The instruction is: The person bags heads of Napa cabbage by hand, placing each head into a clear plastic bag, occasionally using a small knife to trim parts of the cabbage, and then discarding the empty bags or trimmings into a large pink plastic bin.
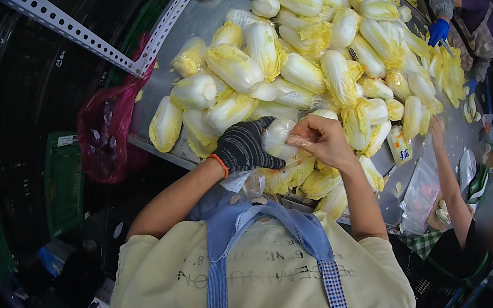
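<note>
My left hand (245, 147), in a dark striped knit glove with an orange cuff, grips the side of a napa cabbage (279, 139) in clear plastic film. My bare right hand (322, 138) pinches a bit of that film (297, 141) at the cabbage's pale end. Just beyond my hands lies a heap of napa cabbages (234, 68), white-ribbed with yellow leaves, some in clear wrap. More cabbages (321, 183) lie close to my body, below my right hand. A crumpled clear plastic bag (250, 182) hangs under my left wrist.
The metal table (161, 83) has a perforated metal upright (73, 34) at its left corner. A pink plastic bag (106, 131) hangs there, near green crates (63, 179). At right, a co-worker's hand (436, 127) reaches in; another's blue glove (438, 31) holds a knife (448, 49).
</note>
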Motion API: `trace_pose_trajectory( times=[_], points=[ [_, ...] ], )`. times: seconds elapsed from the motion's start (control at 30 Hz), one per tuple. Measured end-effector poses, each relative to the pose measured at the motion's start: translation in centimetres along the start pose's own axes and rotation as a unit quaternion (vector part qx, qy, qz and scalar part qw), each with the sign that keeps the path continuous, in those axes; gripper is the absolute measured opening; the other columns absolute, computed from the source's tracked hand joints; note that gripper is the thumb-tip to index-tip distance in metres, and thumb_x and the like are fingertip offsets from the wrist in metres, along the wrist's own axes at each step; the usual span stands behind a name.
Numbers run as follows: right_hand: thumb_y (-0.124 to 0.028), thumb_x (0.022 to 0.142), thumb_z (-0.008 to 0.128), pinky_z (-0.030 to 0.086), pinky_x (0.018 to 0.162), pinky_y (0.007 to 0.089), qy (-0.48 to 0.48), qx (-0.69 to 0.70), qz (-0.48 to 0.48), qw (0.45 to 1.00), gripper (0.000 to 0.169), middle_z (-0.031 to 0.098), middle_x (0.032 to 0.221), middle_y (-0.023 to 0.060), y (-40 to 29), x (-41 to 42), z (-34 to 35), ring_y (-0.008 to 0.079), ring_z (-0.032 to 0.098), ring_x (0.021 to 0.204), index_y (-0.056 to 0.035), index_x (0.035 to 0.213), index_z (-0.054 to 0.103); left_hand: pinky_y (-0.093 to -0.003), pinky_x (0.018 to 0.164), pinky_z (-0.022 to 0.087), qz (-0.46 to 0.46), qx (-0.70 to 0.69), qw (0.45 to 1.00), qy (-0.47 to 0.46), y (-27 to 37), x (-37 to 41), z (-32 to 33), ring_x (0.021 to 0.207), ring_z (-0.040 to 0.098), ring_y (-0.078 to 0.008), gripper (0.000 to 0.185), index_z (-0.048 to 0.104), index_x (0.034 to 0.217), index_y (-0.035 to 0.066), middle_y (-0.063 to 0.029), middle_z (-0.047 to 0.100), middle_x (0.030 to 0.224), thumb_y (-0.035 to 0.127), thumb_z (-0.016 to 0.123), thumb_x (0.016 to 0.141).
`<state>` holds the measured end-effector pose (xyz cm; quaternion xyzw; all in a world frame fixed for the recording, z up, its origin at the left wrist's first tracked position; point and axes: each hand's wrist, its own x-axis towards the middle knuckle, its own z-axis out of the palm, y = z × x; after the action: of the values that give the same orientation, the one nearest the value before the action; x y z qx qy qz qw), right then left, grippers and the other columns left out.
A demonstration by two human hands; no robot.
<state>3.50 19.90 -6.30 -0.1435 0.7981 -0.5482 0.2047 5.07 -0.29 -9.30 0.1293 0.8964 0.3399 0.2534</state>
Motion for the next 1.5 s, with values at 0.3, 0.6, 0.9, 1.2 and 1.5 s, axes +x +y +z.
trace_pose_trajectory(
  times=[0.3, 0.6, 0.9, 1.2, 1.5],
  points=[
    [-0.019, 0.080, 0.067, 0.032, 0.048, 0.0207, 0.119, 0.075, 0.010, 0.990, 0.021, 0.049, 0.056, -0.0041, 3.5, 3.3, 0.0, 0.0035, 0.038, 0.053, -0.0009, 0.070, 0.063, -0.0368, 0.076, 0.049, 0.068, -0.073, 0.995, 0.013, -0.9, -1.0, 0.7, 0.085, 0.062, -0.0309, 0.090, 0.051, 0.119, 0.003, -0.0181, 0.064, 0.093, 0.054, 0.078, 0.049],
    [-0.026, 0.085, 0.060, 0.033, 0.048, 0.0247, 0.144, 0.042, 0.078, 0.986, 0.026, 0.054, 0.057, 0.0008, 5.4, 5.1, -3.3, 0.0080, 0.040, 0.049, -0.0017, 0.075, 0.061, -0.0350, 0.086, 0.046, 0.130, -0.446, 0.874, 0.142, -2.7, -1.0, 1.2, 0.097, 0.059, -0.0206, 0.075, 0.050, 0.121, 0.011, -0.0073, 0.061, 0.105, 0.050, 0.074, 0.062],
    [-0.024, 0.084, 0.057, 0.046, 0.064, 0.0325, 0.064, -0.063, -0.114, 0.989, 0.024, 0.062, 0.081, 0.0125, 5.4, 1.2, 2.5, 0.0195, 0.059, 0.071, -0.0041, 0.097, 0.056, -0.0276, 0.075, 0.047, 0.123, -0.866, 0.476, -0.084, -2.6, 1.7, 2.6, 0.086, 0.057, -0.0133, 0.040, 0.050, 0.117, 0.009, -0.0032, 0.060, 0.098, 0.028, 0.061, 0.083],
    [-0.018, 0.088, 0.054, 0.046, 0.061, 0.0232, 0.198, 0.231, -0.033, 0.952, 0.030, 0.063, 0.085, 0.0036, 2.4, -0.7, 2.8, 0.0075, 0.056, 0.070, -0.0032, 0.114, 0.048, -0.0249, 0.073, 0.047, 0.040, -0.571, 0.812, 0.114, 1.5, 0.6, -2.1, 0.083, 0.055, -0.0101, 0.039, 0.054, 0.108, 0.004, -0.0028, 0.059, 0.093, 0.017, 0.071, 0.075],
    [-0.019, 0.069, 0.062, 0.042, 0.069, 0.0407, 0.195, -0.301, -0.245, 0.901, 0.036, 0.057, 0.090, 0.0097, -2.6, 1.5, 5.7, 0.0311, 0.053, 0.085, -0.0051, 0.103, 0.061, -0.0266, 0.071, 0.049, 0.030, -0.508, 0.833, 0.215, -0.4, -1.4, 1.8, 0.082, 0.058, -0.0125, 0.033, 0.058, 0.103, 0.002, -0.0048, 0.061, 0.092, 0.009, 0.072, 0.073]
  ],
)
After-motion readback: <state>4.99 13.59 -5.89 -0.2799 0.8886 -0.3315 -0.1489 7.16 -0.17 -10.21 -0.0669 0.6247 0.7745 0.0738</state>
